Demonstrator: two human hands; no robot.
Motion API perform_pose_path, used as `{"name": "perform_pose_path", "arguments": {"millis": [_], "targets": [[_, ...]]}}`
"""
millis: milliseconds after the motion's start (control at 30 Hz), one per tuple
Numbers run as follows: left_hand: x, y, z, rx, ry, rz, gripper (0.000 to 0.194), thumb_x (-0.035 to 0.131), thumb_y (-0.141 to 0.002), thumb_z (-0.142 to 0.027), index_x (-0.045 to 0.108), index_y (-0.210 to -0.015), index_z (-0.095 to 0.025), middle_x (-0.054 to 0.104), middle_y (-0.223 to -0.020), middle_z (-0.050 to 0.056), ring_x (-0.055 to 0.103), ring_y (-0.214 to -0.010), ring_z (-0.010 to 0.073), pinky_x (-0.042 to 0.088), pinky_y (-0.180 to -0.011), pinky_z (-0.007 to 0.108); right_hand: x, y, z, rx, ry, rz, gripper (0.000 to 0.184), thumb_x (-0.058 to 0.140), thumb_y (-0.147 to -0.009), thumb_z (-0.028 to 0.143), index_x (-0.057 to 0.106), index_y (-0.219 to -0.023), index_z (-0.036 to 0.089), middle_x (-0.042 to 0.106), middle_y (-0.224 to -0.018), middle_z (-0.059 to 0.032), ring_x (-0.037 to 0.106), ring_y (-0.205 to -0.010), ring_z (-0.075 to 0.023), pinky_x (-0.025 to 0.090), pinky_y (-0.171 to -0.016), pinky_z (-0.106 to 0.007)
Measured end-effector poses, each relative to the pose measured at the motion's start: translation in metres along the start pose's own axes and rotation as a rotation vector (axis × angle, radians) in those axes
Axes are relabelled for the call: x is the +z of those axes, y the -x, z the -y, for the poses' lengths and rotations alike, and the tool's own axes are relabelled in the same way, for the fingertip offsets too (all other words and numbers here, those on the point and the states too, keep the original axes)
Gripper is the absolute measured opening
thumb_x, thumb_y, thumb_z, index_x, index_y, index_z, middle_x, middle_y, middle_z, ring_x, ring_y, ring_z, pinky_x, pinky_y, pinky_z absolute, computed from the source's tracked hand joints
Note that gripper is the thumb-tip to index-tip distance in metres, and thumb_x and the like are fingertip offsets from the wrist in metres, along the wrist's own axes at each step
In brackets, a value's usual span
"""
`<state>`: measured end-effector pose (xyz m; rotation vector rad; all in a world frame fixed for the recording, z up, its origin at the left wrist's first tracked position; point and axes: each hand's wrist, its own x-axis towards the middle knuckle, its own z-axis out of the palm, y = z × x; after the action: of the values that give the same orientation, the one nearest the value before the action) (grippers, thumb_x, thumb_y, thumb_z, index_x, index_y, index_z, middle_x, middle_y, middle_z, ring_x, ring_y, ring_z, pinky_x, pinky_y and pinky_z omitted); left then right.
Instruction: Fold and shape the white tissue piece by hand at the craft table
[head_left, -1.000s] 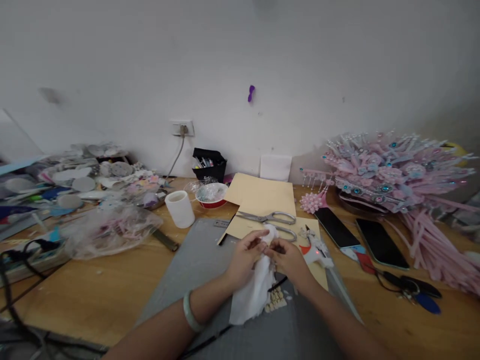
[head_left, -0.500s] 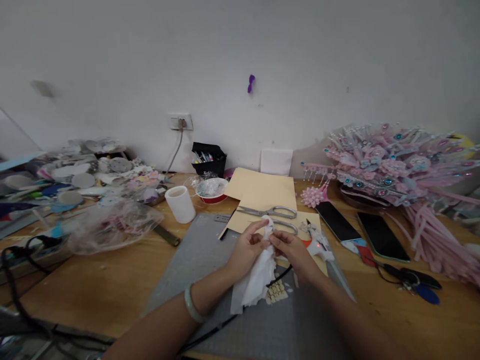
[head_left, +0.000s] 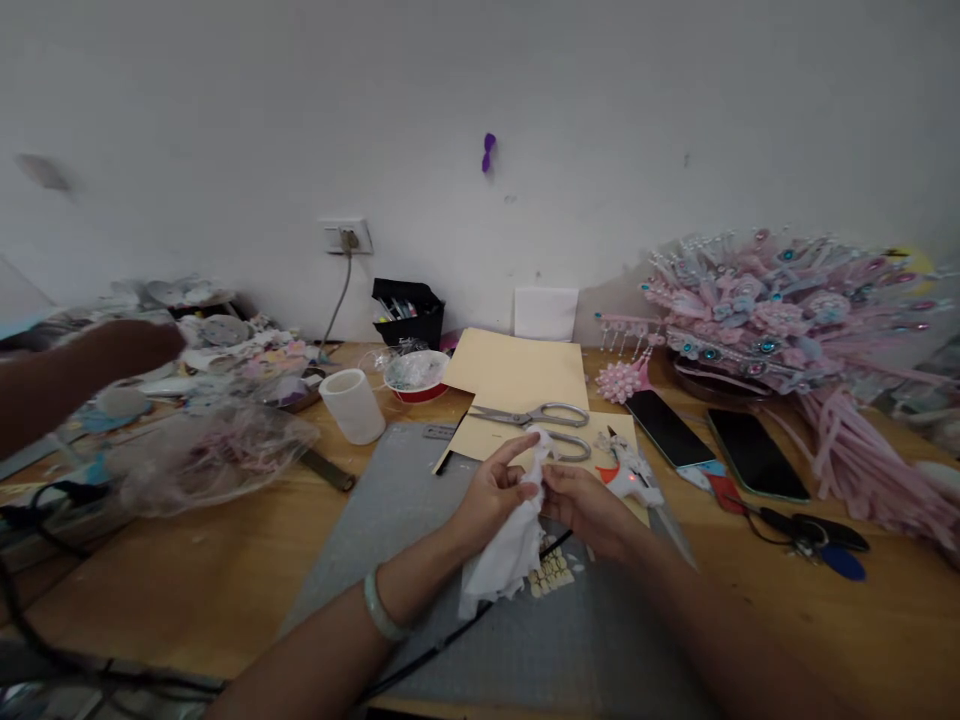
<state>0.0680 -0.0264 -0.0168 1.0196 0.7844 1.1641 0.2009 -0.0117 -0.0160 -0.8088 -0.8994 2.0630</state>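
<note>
The thin white crinkled cloth-like strip [head_left: 504, 560] hangs over the flat grey cutting mat [head_left: 397, 540], its upper end bunched. The left hand [head_left: 487, 500] pinches that bunch between thumb and fingers; the right hand [head_left: 592, 505] has its fingertips closed on the opposite edge. Judging this as pleating, small even folds would serve best, the left thumb locking each before the right fingers shift. The loose tail should hang free of the slim black cord [head_left: 457, 632] crossing the mat (it passes just beneath) and of the white, orange-triggered glue gun [head_left: 643, 490] at the mat's right, which may be hot.
</note>
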Motion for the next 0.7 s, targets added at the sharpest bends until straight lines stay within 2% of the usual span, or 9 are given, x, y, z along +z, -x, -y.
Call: {"name": "perform_pose_path", "arguments": {"millis": [133,267,367,467,600,700], "targets": [[-0.002,0.001,-0.001,-0.019,0.019,-0.017,0.059,0.065,-0.057,-0.018,0.046,-0.113,-0.023,0.035,-0.046,-0.008,0.026,-0.04,0.0029,0.019,-0.039,0.016,-0.003,-0.002,0.002,0.072,-0.123,0.017,0.015,0.061,-0.065,0.027,0.052,-0.068,0.015,0.055,-0.063,0.0003,0.052,-0.059,-0.0094,0.039,-0.061,-0.022],[-0.005,0.002,-0.007,-0.015,0.024,-0.025,0.063,0.063,-0.06,-0.021,0.04,-0.119,-0.026,0.045,-0.053,-0.005,0.031,-0.04,0.004,0.023,-0.04,0.017,-0.005,0.0,0.007,0.132,-0.218,0.086,0.016,0.058,-0.069,0.03,0.052,-0.07,0.016,0.058,-0.072,-0.0025,0.055,-0.068,-0.0102,0.039,-0.069,-0.024],[-0.005,0.002,-0.01,-0.01,-0.006,-0.034,0.065,0.062,-0.06,-0.021,0.037,-0.121,-0.025,0.045,-0.054,-0.005,0.033,-0.041,0.0042,0.024,-0.04,0.017,-0.002,0.003,0.008,-0.002,-0.096,0.074,0.016,0.056,-0.07,0.031,0.053,-0.074,0.016,0.058,-0.076,-0.0018,0.054,-0.068,-0.01,0.04,-0.069,-0.026],[-0.004,0.002,-0.009,-0.001,-0.077,-0.029,0.069,0.064,-0.058,-0.02,0.036,-0.122,-0.024,0.046,-0.056,-0.005,0.035,-0.044,0.0043,0.025,-0.041,0.016,0.002,0.002,0.005,-0.121,0.101,-0.014,0.017,0.06,-0.067,0.03,0.054,-0.073,0.015,0.055,-0.07,0.0007,0.052,-0.061,-0.008,0.039,-0.063,-0.023],[-0.004,0.002,-0.006,0.046,-0.131,-0.003,0.066,0.063,-0.059,-0.018,0.039,-0.121,-0.021,0.046,-0.058,-0.004,0.035,-0.046,0.0043,0.025,-0.042,0.016,0.003,0.001,0.003,-0.127,0.222,-0.051,0.021,0.064,-0.062,0.031,0.055,-0.066,0.012,0.054,-0.064,0.0009,0.049,-0.058,-0.0074,0.039,-0.061,-0.022],[-0.007,0.001,-0.005,0.05,-0.116,0.031,0.064,0.061,-0.061,-0.016,0.038,-0.121,-0.022,0.045,-0.058,-0.004,0.036,-0.047,0.0047,0.025,-0.043,0.016,0.001,0.003,0.006,-0.076,0.098,-0.014,0.022,0.062,-0.064,0.034,0.056,-0.066,0.013,0.055,-0.067,-0.0002,0.052,-0.062,-0.0092,0.04,-0.067,-0.026]]}}
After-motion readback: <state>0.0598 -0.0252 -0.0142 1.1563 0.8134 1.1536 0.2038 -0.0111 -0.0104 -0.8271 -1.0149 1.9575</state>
